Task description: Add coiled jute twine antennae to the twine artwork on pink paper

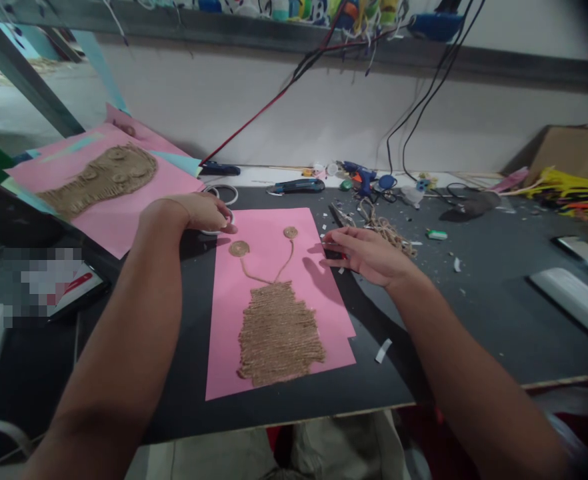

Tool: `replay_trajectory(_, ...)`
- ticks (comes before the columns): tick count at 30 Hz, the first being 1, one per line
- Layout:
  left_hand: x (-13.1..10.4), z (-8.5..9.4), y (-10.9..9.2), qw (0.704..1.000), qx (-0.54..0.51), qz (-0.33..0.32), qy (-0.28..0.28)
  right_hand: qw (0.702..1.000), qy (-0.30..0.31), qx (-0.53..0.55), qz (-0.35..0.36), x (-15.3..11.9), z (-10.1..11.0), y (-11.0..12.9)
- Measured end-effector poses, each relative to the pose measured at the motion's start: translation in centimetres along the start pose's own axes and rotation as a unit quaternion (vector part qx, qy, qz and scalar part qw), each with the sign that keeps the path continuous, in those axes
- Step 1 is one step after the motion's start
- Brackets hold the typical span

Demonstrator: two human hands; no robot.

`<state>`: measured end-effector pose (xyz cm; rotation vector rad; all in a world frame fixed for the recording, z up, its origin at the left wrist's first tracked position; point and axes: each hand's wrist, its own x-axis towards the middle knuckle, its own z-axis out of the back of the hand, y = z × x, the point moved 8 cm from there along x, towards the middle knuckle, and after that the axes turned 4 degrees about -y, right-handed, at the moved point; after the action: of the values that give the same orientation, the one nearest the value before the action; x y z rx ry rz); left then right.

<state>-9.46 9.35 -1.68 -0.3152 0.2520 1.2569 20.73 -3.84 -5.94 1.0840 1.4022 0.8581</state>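
A pink sheet of paper [229, 320] lies on the dark tabletop. Glued-looking rows of brown jute twine [281, 337] form a block on it, with two twine strands rising to coiled discs, a left coil [239, 249] and a right coil [290, 232]. My left hand [199, 212] is at the sheet's top left corner, fingers stretched out, beside white rings [227, 193] it partly hides. Over the right edge is my right hand [361, 250], fingers apart and holding nothing visible. Just behind it lie a metal-bladed tool [341, 216] and a tangle of twine [391, 235].
At the left, another pink sheet [119, 230] carries a twine shape [109, 175]. Along the wall lie a utility knife [297, 187], a blue glue gun [364, 179] and cords. A phone [587, 253] and a pale slab [574, 303] rest at the right. Paper scraps [383, 351] are scattered about.
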Motion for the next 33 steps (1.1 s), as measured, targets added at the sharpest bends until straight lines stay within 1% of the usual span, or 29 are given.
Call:
replay_trajectory(7, -0.3, 0.2, -0.3, 1.000, 0.005, 0.013, -0.009, 0.999, -0.015, -0.013, 0.026, -0.2, -0.5, 0.0)
replay_trajectory(12, -0.2, 0.0, -0.1, 1.000, -0.005, 0.024, -0.005, 0.999, -0.022, -0.008, 0.026, -0.2, -1.1, -0.4)
replay_trajectory(16, -0.3, 0.0, -0.2, 1.000, -0.007, 0.018, -0.002, 0.998, -0.051, -0.001, 0.034, -0.3, -1.4, -0.6)
replay_trajectory(19, -0.4, 0.1, -0.3, 1.000, -0.009, 0.015, 0.001, 0.997, -0.052, -0.009, 0.052, -0.3, -1.8, -0.8)
replay_trajectory(22, -0.5, 0.1, -0.4, 1.000, -0.006, 0.018, -0.001, 0.993, -0.063, -0.051, 0.084, -0.3, -2.0, -0.9)
replay_trajectory(25, -0.4, 0.1, -0.3, 1.000, -0.009, 0.021, 0.001, 0.983, -0.066, -0.124, 0.116, -0.2, -2.3, -1.1)
replay_trajectory(28, -0.4, 0.1, -0.3, 1.000, -0.010, 0.020, -0.002, 0.964, -0.051, -0.216, 0.149, -0.1, -2.8, -1.2)
replay_trajectory(30, -0.4, 0.1, -0.2, 1.000, -0.014, 0.012, -0.004, 0.949, -0.047, -0.259, 0.173, 0.0, -3.0, -1.1)
replay_trajectory(33, -0.4, 0.0, 0.3, 0.999, -0.036, 0.007, 0.004, 0.924, -0.077, -0.299, 0.224, -0.3, -2.7, -0.3)
